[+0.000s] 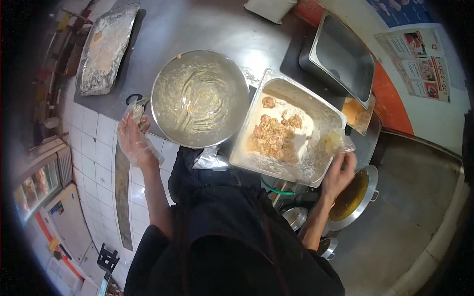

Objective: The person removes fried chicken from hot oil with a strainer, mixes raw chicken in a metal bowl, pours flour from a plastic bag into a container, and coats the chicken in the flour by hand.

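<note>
My left hand, in a clear plastic glove, is raised just left of a steel mixing bowl. Its fingers are loosely bent and apart. Yellowish batter streaks the inside of the bowl. Right of the bowl stands a deep steel pan with white flour and a heap of battered meat pieces. At the pan's right rim is my right hand, with clear plastic and pale batter about its blurred fingertips; I cannot tell whether it grips anything.
A foil-covered tray dusted with flour lies at the counter's left end. Black-handled scissors are beside the bowl. An upright steel pan stands at the back right. A wide pot of yellow-brown liquid sits lower, near my right forearm.
</note>
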The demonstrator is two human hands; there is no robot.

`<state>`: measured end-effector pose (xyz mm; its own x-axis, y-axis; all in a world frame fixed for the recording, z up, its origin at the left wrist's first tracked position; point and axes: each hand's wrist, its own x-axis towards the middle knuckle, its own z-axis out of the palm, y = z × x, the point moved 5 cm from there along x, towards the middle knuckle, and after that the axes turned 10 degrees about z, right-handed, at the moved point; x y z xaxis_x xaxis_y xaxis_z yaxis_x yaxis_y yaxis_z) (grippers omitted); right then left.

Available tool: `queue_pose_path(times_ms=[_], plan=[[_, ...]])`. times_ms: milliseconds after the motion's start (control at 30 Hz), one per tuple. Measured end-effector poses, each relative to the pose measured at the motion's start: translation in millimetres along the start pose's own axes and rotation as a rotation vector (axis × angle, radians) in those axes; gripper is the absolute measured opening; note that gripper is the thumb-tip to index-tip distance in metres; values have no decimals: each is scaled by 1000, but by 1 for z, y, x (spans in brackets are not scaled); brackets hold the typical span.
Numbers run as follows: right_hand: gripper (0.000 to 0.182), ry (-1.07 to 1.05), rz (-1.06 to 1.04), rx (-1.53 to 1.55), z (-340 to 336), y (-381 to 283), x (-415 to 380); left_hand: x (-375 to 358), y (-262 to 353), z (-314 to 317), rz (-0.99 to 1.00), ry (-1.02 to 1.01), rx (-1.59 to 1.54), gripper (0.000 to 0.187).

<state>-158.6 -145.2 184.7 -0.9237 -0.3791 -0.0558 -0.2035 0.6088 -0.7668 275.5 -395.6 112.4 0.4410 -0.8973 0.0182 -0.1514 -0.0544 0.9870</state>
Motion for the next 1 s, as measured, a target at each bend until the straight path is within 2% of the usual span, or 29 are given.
queue_pose_path(times_ms=[67,100,133,200,267,333,400,467,500,533,600,667,700,733,767,800,867,900,933,1000], plan=[[27,-186,196,-131,14,48,4,2,-18,-11,-73,65,-127,32],[27,-44,17,-318,8,41,4,3,-20,-13,-82,92,-135,32],[27,61,-53,-202,1,48,6,9,-20,-17,-88,119,-129,31],[26,-65,121,-34,-1,13,-3,17,-24,-36,-111,136,-91,30],[25,-120,78,-51,8,-5,-10,29,-37,-39,-229,157,-88,27],[24,163,-225,-273,11,-12,-27,38,-41,-46,-238,169,-100,26],[29,-183,56,-329,33,-3,-34,43,-46,-54,-262,167,-115,25],[32,53,4,-148,35,-20,-37,60,-46,-65,-240,195,-99,24],[32,-19,-15,-127,44,-26,-41,71,-49,-72,-245,174,-99,24],[33,-82,-9,-373,47,-31,-44,78,-51,-79,-208,133,-137,24],[35,241,-119,-265,20,-3,-26,104,-75,-87,-164,126,-225,24],[35,162,25,-468,33,-5,-29,144,-109,-124,-216,48,-287,26],[32,128,86,-443,31,-2,-31,153,-103,-131,-147,24,-432,28],[30,330,-62,-494,0,20,-28,158,-104,-146,-135,72,-434,28],[29,332,15,-238,-9,29,-16,172,-107,-159,-129,74,-377,27],[31,300,140,112,34,-50,-63,191,-109,-175,-129,66,-306,25],[36,151,32,220,47,-105,-85,204,-104,-208,-115,196,-289,24],[37,139,-20,183,73,-158,-115,215,-104,-218,-96,264,-309,23],[39,66,-33,282,93,-185,-121,227,-105,-230,-71,318,-325,23],[32,-140,-114,468,146,-245,-138,225,-112,-253,-114,296,-449,25]])
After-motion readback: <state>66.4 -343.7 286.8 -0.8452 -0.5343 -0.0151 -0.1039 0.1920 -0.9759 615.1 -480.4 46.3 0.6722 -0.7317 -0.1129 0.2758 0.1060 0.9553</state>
